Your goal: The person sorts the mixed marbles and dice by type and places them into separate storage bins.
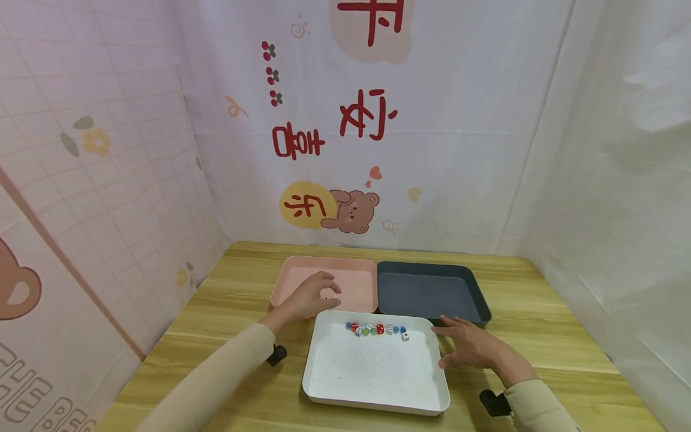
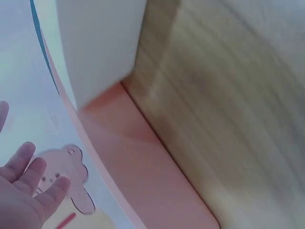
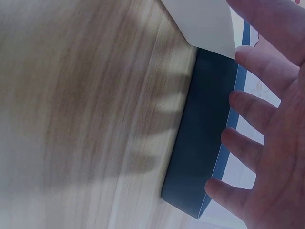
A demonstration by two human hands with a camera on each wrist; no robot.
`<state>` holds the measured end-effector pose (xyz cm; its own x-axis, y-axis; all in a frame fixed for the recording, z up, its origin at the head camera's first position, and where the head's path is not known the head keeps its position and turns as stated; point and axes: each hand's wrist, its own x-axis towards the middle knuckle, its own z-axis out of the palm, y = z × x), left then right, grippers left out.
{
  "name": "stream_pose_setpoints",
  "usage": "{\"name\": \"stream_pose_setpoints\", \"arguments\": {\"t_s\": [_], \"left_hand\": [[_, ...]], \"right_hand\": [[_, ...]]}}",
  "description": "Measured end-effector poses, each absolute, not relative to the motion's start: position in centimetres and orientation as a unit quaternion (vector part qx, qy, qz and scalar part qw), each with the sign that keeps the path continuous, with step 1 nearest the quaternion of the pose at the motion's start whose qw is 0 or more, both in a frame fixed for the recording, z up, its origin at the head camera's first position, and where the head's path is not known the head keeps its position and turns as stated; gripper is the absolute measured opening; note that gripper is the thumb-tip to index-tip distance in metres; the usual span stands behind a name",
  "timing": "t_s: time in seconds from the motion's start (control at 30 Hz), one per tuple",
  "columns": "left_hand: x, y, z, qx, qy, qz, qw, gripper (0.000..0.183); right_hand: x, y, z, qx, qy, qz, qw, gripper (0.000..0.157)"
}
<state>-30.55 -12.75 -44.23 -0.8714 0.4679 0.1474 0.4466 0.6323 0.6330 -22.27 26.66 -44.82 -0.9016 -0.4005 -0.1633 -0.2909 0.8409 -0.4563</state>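
Over the near left part of the pink tray (image 1: pixel 356 288), my left hand (image 1: pixel 308 298) hovers with loosely bent fingers and a gap between thumb and forefinger. A tiny dark-marked speck (image 1: pixel 326 297) shows in that gap, too small to identify. My right hand (image 1: pixel 475 349) is spread at the right rim of the white tray (image 1: pixel 372 378), fingertips overlapping the rim in the head view. In the right wrist view its fingers (image 3: pixel 252 107) are straight and hold nothing. Along the white tray's far side lie several dice, including a red die (image 1: pixel 380 329) and a white die (image 1: pixel 405 337), mixed with blue and green beads (image 1: pixel 373 331).
A dark blue tray (image 1: pixel 426 291) stands right of the pink one, both behind the white tray. All three sit on a wood-grain table (image 1: pixel 216 312). Printed cloth (image 1: pixel 442 150) hangs behind and at both sides.
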Motion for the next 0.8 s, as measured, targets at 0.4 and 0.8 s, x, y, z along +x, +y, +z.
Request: {"name": "stream_pose_setpoints", "arguments": {"t_s": [0.4,0.8], "left_hand": [[-29.1,-11.7,-45.1,0.299,0.913,0.276,0.022,0.017],[-29.1,-11.0,-46.5,0.344,0.926,0.156,-0.005,0.017]], "right_hand": [[-22.3,26.6,-44.8,-0.18,0.951,-0.217,0.126,0.08],[-22.2,26.6,-44.9,-0.174,0.951,-0.218,0.129,0.081]]}}
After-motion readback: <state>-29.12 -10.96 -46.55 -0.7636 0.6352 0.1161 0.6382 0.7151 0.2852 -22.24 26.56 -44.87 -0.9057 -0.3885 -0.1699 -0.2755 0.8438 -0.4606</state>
